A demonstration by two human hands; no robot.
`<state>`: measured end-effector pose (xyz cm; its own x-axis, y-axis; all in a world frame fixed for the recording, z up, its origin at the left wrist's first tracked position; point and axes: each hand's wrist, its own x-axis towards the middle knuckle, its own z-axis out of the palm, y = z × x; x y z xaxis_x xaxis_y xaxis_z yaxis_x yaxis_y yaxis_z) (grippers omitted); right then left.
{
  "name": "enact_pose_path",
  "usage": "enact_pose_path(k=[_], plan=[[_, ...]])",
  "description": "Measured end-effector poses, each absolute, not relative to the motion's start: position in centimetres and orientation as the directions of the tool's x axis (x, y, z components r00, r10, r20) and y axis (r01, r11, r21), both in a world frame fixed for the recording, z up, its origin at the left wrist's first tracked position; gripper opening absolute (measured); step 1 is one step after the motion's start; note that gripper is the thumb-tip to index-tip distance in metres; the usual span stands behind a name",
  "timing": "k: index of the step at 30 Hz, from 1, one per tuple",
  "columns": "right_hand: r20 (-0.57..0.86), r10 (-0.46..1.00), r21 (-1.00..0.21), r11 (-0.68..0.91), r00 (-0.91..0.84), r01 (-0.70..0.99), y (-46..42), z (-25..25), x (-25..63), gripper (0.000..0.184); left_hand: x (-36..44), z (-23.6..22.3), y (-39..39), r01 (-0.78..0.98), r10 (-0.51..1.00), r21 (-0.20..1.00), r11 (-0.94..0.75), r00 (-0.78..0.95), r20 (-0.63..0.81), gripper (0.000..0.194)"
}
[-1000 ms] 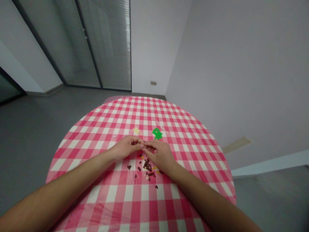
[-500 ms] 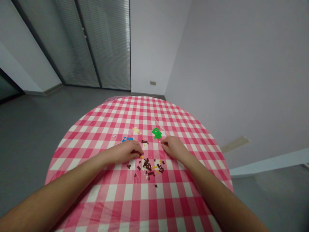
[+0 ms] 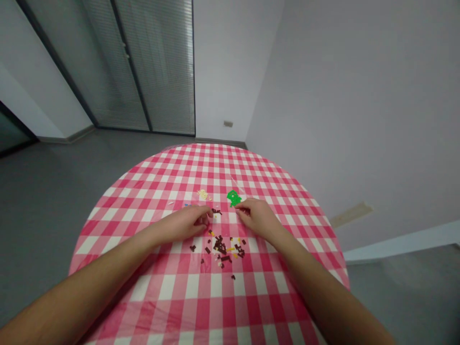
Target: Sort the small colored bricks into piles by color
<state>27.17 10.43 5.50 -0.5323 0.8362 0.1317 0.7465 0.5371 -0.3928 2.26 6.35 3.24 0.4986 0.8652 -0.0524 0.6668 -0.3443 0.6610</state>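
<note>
My left hand [image 3: 189,222] rests on the red-and-white checked tablecloth [image 3: 201,306], fingers curled in a pinch near a small dark cluster of bricks [image 3: 216,211]. What the pinch holds is too small to name. My right hand [image 3: 254,216] lies just right of it, fingertips pinched together beside the green brick piece [image 3: 233,197]. A scatter of small dark brown and yellow bricks [image 3: 224,248] lies on the cloth just in front of both hands.
A little heap of pale cream bricks [image 3: 203,194] sits beyond my left hand. The round table stands near a grey wall on the right, and a glass door with blinds [image 3: 151,62] is at the back. Grey floor surrounds the table.
The hands were joined over the bricks, then parted. My right hand moved to the green piece. My left hand slid forward and now hides the blue bricks seen half a second ago.
</note>
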Motion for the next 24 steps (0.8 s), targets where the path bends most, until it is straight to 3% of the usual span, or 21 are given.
enact_pose_path(k=[4, 8, 16, 24], plan=[[-0.043, 0.797, -0.407, 0.537, -0.603, 0.739, 11.0, 5.7, 28.9, 0.021, 0.4, 3.8, 7.2, 0.598, 0.9, 0.737, -0.315, 0.434, 0.033, 0.011], [-0.222, 0.655, -0.522, 0.547, -0.723, 0.655, 10.2, 5.5, 30.0, 0.02, -1.1, 3.9, 7.9, 0.538, 0.924, 0.809, -0.237, 0.382, 0.017, 0.007], [-0.126, 0.535, -0.657, 0.586, -0.835, 0.474, 7.7, 4.5, 28.0, 0.021, -1.6, 3.6, 8.4, 0.518, 0.919, 0.852, -0.081, 0.369, -0.138, 0.011], [-0.071, 0.451, -0.558, 0.722, -0.89, 0.41, 6.1, 3.8, 26.3, 0.009, -2.0, 3.3, 8.6, 0.454, 0.921, 0.889, -0.058, 0.369, -0.129, 0.017]])
